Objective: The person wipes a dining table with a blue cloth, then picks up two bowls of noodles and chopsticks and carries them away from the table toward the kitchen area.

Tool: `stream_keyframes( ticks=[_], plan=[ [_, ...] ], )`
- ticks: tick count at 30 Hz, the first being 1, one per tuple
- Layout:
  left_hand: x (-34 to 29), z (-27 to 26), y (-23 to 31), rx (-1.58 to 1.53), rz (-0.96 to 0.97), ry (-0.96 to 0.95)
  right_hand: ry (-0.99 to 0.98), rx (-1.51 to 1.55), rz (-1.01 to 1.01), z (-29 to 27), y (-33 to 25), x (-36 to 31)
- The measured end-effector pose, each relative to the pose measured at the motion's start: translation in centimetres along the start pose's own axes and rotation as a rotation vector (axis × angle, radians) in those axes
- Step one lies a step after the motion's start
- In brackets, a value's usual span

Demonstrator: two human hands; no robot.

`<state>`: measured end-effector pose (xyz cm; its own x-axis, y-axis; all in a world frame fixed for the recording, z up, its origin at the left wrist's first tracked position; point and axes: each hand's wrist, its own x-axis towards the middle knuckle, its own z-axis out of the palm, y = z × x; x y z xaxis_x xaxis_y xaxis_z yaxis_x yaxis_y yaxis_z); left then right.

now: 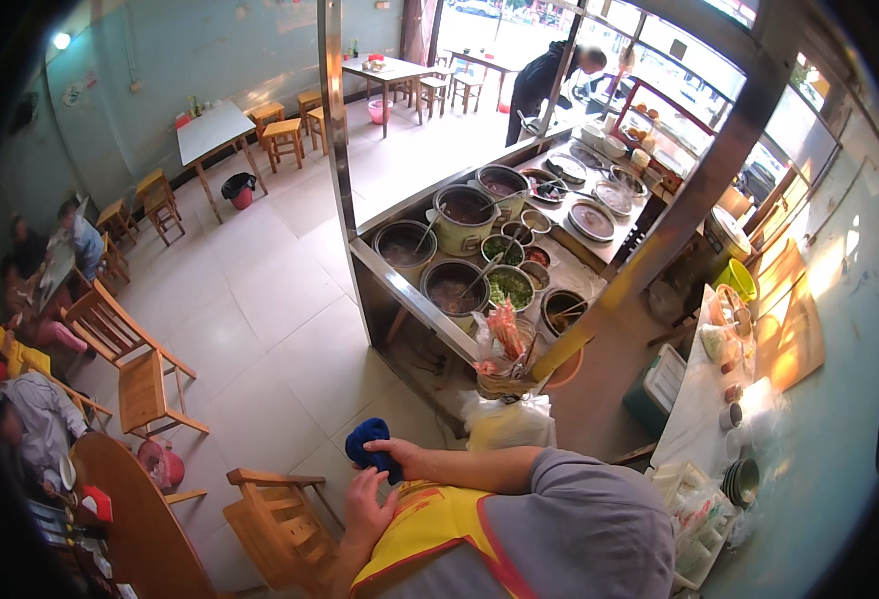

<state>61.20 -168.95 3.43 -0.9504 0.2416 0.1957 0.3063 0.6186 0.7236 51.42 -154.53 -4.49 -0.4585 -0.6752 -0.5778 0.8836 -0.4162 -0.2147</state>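
Note:
A dark blue cloth (pixel 369 435), bunched up, is gripped in my right hand (pixel 407 459) in front of my body. Just below it, my left hand (pixel 367 505) has its fingers stretched out and appears to hold nothing. Its fingertips come close to the cloth; whether they touch it I cannot tell. Both hands are near the front of the yellow apron (pixel 414 529) that I wear over a grey shirt.
A wooden chair (pixel 285 534) stands close by my left arm, beside a round brown table (pixel 140 519). Ahead right, a metal-framed counter (pixel 379 285) carries several pots. Plastic bags (pixel 504 419) hang at its near corner. People sit at left; another person (pixel 549 85) bends over far back.

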Motion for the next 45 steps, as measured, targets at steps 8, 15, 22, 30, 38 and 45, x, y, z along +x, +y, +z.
stream_keyframes(
  ticks=[8,15,22,30,38,45],
  plan=[
    [2.7,-5.5,-2.8,-0.262,-0.271,-0.230,0.191,0.191,-0.075,0.5,-4.0,3.6],
    [9.2,-11.2,-7.7,-0.033,-0.202,-0.363,0.276,0.203,-0.118,1.7,-11.4,7.5],
    [16.6,-13.3,-14.9,0.111,-0.100,-0.643,0.241,0.132,-0.278,1.9,-20.0,13.4],
    [27.9,-14.0,-17.6,-0.209,-0.186,-0.950,0.469,0.226,-0.410,-2.5,-20.1,12.4],
    [36.7,-14.9,-16.2,-0.035,0.057,-1.148,0.603,0.604,-0.606,-2.5,-17.8,8.1],
    [39.1,-15.4,-16.6,0.000,0.059,-1.181,0.536,0.632,-0.682,-1.0,-18.0,12.2]
  ],
)
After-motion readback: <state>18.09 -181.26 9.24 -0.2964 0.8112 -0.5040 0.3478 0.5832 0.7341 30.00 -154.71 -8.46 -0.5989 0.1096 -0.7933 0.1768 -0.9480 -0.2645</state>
